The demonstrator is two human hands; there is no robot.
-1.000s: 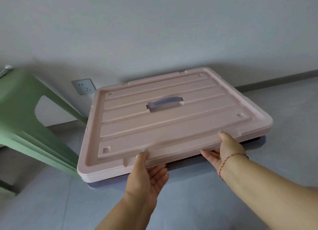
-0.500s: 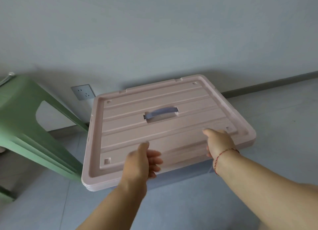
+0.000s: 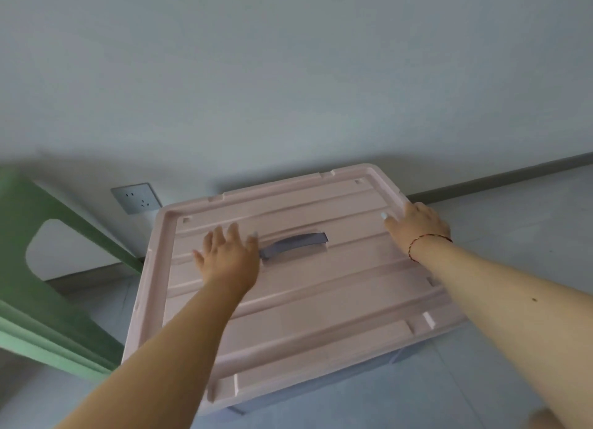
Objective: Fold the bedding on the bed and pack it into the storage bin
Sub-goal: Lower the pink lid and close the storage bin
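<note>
A pink ribbed lid [image 3: 321,293] with a grey handle [image 3: 293,244] lies on top of the storage bin, whose greyish wall [image 3: 321,387] shows below the lid's near edge. My left hand [image 3: 229,258] lies flat on the lid just left of the handle, fingers spread. At the lid's far right corner my right hand [image 3: 417,224] presses down with straight fingers; a red string circles its wrist. The bin's inside and any bedding are hidden under the lid.
A green plastic stool [image 3: 48,287] stands close to the bin's left side. The bin sits against a pale wall with a power socket [image 3: 136,198] and a dark skirting strip [image 3: 500,179]. Grey tiled floor [image 3: 513,223] lies to the right.
Both hands held the lid by its near edge and lowered it onto the bin. They have let go and now lie flat on top, further back.
</note>
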